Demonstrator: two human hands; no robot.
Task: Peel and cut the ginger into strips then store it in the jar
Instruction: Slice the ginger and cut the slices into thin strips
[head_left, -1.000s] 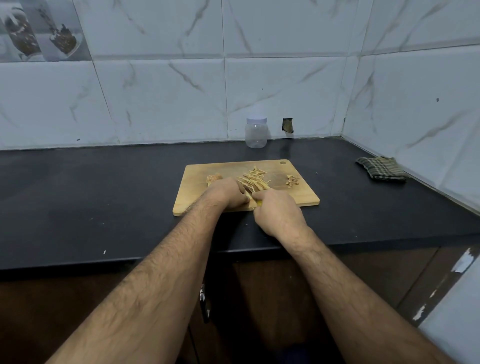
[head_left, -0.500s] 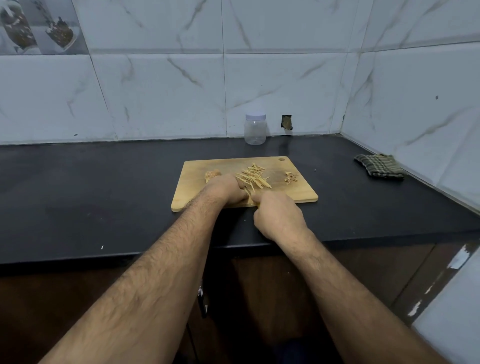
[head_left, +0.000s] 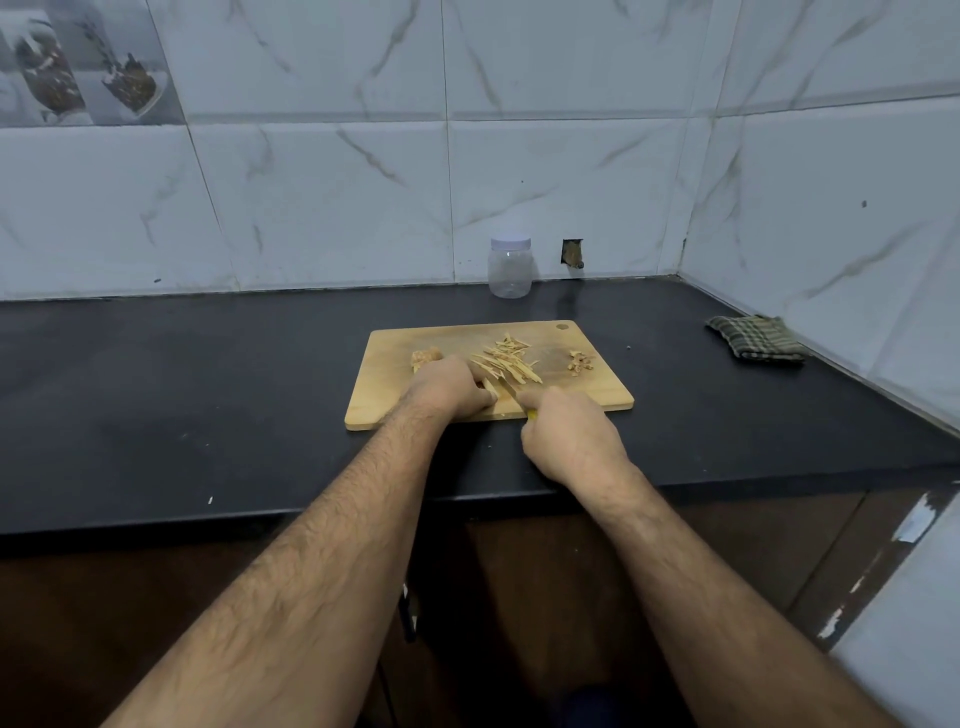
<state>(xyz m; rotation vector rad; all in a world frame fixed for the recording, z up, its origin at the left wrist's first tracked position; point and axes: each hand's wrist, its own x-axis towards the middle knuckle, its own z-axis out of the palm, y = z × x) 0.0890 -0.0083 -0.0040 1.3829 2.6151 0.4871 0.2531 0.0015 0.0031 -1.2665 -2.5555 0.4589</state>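
1. Two bare hands work over one wooden cutting board (head_left: 379, 387) on the dark countertop (head_left: 182, 395).
2. One left hand (head_left: 451, 391) lies knuckles up with its fingers curled down and pressed together on a pale ginger slice (head_left: 490, 387), which shows only at the fingertips.
3. One right hand (head_left: 571, 441) is wrapped around the yellow handle of one knife (head_left: 511, 394); its forefinger lies straight along the top, and the blade runs from that fingertip to the slice, just beside the left fingertips.
4. One heap of ginger strips (head_left: 506, 359) lies just beyond both sets of fingertips.
5. One unpeeled ginger chunk (head_left: 425, 357) sits just past the left knuckles, partly hidden by them.
6. One small pile of peel scraps (head_left: 580, 362) lies beyond the right fingers and to their right, apart from the strips.
7. One clear plastic jar (head_left: 509, 268) with its white lid on stands against the wall tiles, well beyond all the fingers.
8. One folded checked cloth (head_left: 756, 338) lies far to the right of the right hand.
9. Against half a second ago, the right hand has drawn back toward the board's near edge, so more of the blade and the yellow handle shows; the left hand, strips and jar sit as before.
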